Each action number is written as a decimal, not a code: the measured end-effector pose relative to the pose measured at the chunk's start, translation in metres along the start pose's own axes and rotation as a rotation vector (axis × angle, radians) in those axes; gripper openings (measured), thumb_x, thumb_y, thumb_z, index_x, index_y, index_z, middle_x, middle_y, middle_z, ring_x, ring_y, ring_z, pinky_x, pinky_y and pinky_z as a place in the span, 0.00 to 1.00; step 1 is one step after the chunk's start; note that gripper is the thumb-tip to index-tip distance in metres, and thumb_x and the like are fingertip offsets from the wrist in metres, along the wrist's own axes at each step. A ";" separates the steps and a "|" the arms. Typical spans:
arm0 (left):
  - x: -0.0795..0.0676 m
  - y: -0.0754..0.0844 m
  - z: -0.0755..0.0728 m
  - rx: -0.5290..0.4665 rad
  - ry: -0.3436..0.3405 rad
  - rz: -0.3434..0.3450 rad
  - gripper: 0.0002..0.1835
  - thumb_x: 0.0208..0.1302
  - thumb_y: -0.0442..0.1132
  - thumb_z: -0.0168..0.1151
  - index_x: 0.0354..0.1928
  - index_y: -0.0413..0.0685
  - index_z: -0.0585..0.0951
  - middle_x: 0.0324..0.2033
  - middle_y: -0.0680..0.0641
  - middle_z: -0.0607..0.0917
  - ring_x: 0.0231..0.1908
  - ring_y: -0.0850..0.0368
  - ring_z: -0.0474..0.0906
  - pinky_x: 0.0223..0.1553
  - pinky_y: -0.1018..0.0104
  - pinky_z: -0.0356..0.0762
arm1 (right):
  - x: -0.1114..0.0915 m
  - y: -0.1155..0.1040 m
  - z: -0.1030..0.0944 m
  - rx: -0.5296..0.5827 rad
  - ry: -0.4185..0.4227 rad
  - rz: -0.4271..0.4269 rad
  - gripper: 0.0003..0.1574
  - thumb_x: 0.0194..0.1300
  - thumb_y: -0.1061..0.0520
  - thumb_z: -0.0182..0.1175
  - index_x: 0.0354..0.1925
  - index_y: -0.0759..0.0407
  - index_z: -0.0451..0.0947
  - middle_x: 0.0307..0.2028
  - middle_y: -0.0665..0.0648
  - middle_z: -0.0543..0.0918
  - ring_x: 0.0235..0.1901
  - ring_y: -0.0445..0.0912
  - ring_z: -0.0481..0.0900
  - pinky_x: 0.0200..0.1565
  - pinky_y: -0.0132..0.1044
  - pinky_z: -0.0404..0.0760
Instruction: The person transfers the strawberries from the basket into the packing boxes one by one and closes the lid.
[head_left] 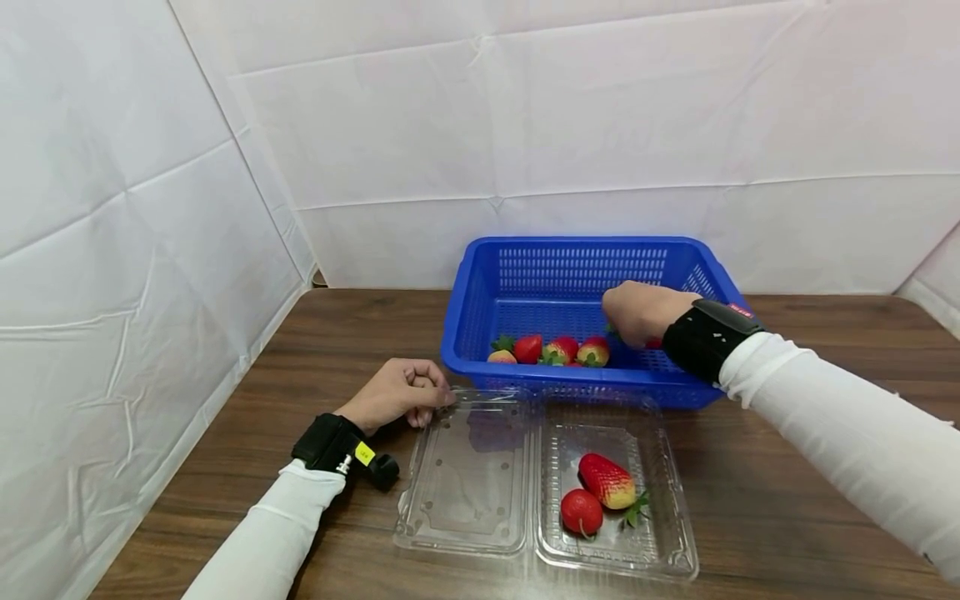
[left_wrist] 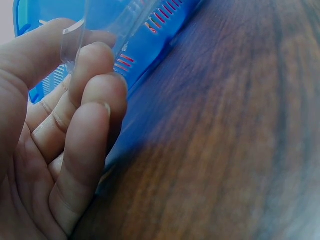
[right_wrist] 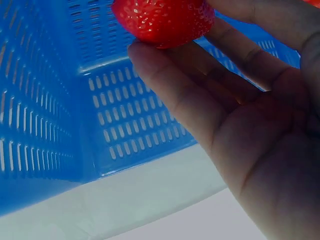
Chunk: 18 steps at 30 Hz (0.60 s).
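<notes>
My right hand (head_left: 641, 312) reaches into the blue basket (head_left: 577, 374). Its fingers hold a red strawberry (right_wrist: 165, 22), clear in the right wrist view and mostly hidden by the hand from the head. The other strawberries (head_left: 528, 348) lie along the basket's near side. At the far left corner of an opened clear plastic clamshell box (head_left: 472, 492), my left hand (head_left: 405, 392) pinches the lid's edge between thumb and curled fingers. In the box's right half lie a long strawberry (head_left: 606, 481) with green leaves and a small round red fruit (head_left: 581, 511) with a thin stem.
The brown wooden table (head_left: 795, 500) bears everything. White cloth (head_left: 600, 117) hangs behind the basket and along the left side. The box stands right against the basket's near wall. A black strap with a small camera (head_left: 384, 472) is on my left wrist.
</notes>
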<state>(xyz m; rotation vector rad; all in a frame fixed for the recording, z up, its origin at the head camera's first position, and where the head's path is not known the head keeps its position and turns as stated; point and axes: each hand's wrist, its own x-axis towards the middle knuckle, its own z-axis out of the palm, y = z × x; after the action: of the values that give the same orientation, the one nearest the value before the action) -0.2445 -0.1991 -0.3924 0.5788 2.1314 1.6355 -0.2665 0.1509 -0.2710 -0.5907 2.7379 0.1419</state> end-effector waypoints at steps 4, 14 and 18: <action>0.000 -0.001 0.000 -0.003 0.001 0.003 0.12 0.58 0.41 0.69 0.34 0.40 0.80 0.15 0.49 0.80 0.16 0.56 0.75 0.16 0.70 0.75 | -0.003 0.002 -0.002 0.096 0.025 -0.001 0.26 0.46 0.80 0.47 0.16 0.49 0.56 0.19 0.48 0.50 0.17 0.42 0.49 0.18 0.32 0.50; 0.000 0.001 0.000 -0.008 0.000 0.003 0.11 0.58 0.40 0.69 0.34 0.40 0.80 0.15 0.49 0.80 0.16 0.57 0.75 0.16 0.70 0.75 | -0.010 0.003 -0.007 0.145 0.089 0.008 0.21 0.54 0.75 0.55 0.47 0.66 0.80 0.47 0.67 0.81 0.27 0.48 0.72 0.31 0.39 0.75; 0.000 0.001 0.000 -0.014 0.001 0.002 0.11 0.58 0.41 0.69 0.34 0.40 0.80 0.15 0.49 0.80 0.16 0.56 0.75 0.16 0.70 0.76 | -0.014 0.003 -0.008 0.154 0.125 0.005 0.18 0.58 0.72 0.57 0.48 0.67 0.79 0.47 0.68 0.81 0.28 0.47 0.73 0.32 0.39 0.76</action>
<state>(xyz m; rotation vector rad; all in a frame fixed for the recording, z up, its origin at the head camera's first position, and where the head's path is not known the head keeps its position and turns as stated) -0.2439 -0.1987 -0.3918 0.5764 2.1194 1.6506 -0.2586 0.1573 -0.2585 -0.5674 2.8371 -0.1076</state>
